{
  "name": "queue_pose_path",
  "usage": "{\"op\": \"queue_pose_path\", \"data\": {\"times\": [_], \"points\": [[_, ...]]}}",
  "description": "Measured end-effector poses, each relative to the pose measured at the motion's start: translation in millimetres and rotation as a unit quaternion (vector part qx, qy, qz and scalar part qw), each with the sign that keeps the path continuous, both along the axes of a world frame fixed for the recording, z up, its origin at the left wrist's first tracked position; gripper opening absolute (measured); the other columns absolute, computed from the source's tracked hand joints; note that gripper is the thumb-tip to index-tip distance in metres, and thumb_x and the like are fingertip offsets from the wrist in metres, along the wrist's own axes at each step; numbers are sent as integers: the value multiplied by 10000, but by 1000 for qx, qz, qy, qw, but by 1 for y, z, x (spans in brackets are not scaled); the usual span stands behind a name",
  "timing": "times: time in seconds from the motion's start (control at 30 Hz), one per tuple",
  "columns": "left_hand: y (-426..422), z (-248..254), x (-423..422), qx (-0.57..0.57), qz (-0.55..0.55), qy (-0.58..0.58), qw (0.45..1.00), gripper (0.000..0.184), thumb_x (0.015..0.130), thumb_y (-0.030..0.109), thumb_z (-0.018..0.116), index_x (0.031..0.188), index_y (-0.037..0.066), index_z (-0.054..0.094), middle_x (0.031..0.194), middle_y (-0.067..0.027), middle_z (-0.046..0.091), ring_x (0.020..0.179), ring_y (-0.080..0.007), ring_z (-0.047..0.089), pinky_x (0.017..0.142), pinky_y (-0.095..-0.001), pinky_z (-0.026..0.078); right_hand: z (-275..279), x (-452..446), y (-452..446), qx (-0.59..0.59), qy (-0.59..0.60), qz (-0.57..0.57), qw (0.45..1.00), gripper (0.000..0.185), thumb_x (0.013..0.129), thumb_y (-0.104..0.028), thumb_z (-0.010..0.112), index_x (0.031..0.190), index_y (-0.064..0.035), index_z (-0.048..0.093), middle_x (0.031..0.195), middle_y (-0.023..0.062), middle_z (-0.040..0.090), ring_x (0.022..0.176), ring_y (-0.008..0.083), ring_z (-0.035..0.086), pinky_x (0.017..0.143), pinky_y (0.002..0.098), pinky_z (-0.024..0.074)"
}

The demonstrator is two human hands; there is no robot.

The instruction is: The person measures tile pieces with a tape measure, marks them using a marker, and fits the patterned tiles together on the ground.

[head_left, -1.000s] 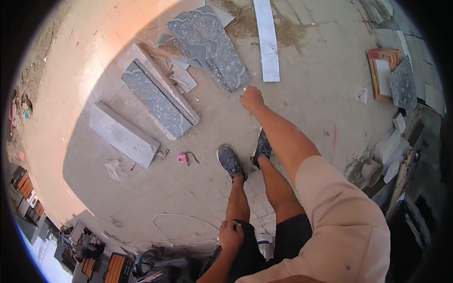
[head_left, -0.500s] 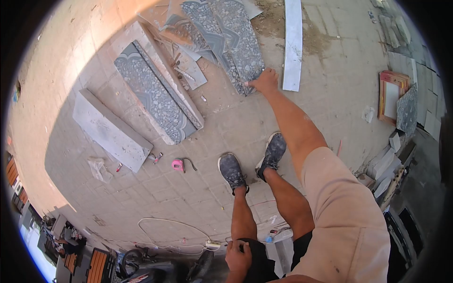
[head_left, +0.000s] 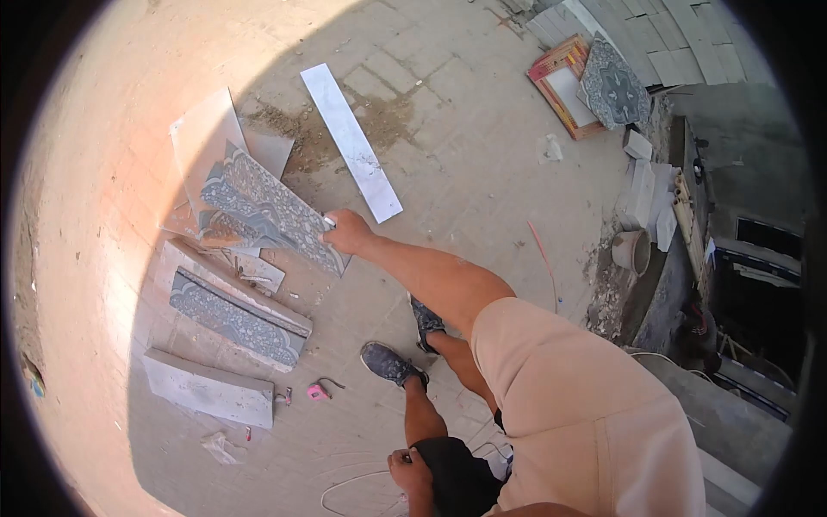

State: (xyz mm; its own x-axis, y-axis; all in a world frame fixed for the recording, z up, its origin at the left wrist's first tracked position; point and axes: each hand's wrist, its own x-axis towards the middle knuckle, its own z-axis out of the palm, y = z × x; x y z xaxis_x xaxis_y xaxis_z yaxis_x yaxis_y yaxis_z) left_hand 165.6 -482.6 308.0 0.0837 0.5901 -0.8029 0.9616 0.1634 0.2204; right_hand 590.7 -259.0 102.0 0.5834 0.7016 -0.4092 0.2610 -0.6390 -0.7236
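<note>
My right hand (head_left: 346,233) is closed on the edge of a pebble-patterned tile strip (head_left: 289,207), thumb on its top face. The strip is tilted over other patterned tile pieces (head_left: 231,229) and hides part of them. My left hand (head_left: 411,473) rests by my left knee with its fingers curled; a small dark spot shows at them, too small to name. A second pebble-patterned strip (head_left: 228,314) lies near my feet, along a thick pale slab (head_left: 258,289). Beyond my right hand lies a long white strip (head_left: 353,142).
A grey-white slab (head_left: 207,388), a pink tape measure (head_left: 319,391) and a crumpled plastic bag (head_left: 222,448) lie on the paving. Up at the right are an orange-edged stack (head_left: 560,90), a dark patterned tile (head_left: 614,86) and a bucket (head_left: 631,251).
My view has turned to the right, so the ground items appear shifted left. My right hand now has the patterned strip tilted up from the pieces under it. My left hand stays by the knee.
</note>
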Motion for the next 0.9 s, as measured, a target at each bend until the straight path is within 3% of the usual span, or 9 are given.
{"op": "queue_pose_path", "data": {"times": [0.17,0.3,0.37,0.5,0.53,0.57,0.7,0.77,0.9], "points": [[23,15,17,87,-180,-29,979,204,795,194,623,773,-8,608,827,-164,581,787,-357,571,721,-448,459,184,11,-118,-4,134,-23,991,363,649,-308,740,835,-5,664,827,244,641,802,387,628,733,437,483],[52,1,53,-76,80,-177,978,261,879,257,564,879,2,620,739,-103,609,593,-212,527,570,-371,426,338,9,-272,4,131,-30,991,346,688,-288,734,839,9,640,756,232,618,705,379,595,664,426,453],[71,56,126,-228,203,-156,940,403,919,403,530,965,10,607,766,-74,609,593,-145,476,545,-319,392,405,1,-341,10,144,-42,989,345,707,-290,725,861,6,636,751,230,611,699,377,590,657,424,448],[61,104,250,-330,248,-224,883,727,905,659,386,1172,-2,529,1019,-118,589,678,-152,453,584,-297,359,508,9,-453,13,128,-39,991,320,740,-268,703,897,2,637,754,209,611,710,348,595,661,412,446],[54,120,282,-352,267,-217,871,761,896,681,370,1234,9,487,1094,-124,558,734,-172,468,623,-308,366,538,17,-473,10,140,-49,989,306,755,-246,698,927,2,648,787,175,631,723,280,599,675,374,449],[45,134,312,-374,284,-211,857,801,887,702,353,1297,20,445,1168,-130,527,790,-192,483,662,-318,372,558,28,-492,8,148,-59,987,294,770,-223,693,957,2,660,819,141,650,736,211,604,690,336,452],[-17,161,400,-408,336,-270,805,868,858,738,360,1384,49,367,1338,-134,455,1062,-273,506,861,-414,416,584,72,-573,53,169,-81,981,280,770,-224,691,935,0,657,797,145,637,719,223,599,676,341,449],[-57,196,446,-496,395,-382,672,902,833,767,349,1445,104,308,1498,-92,319,1305,-320,363,1061,-523,304,591,105,-611,64,162,-89,981,265,767,-221,695,912,-2,656,773,143,622,710,234,596,666,346,447],[-125,219,520,-479,420,-413,650,838,865,721,355,1454,127,312,1511,-101,306,1392,-339,268,1144,-539,187,602,163,-687,32,122,-69,990,257,769,-217,696,899,0,653,759,147,613,700,243,589,663,348,445]]}}
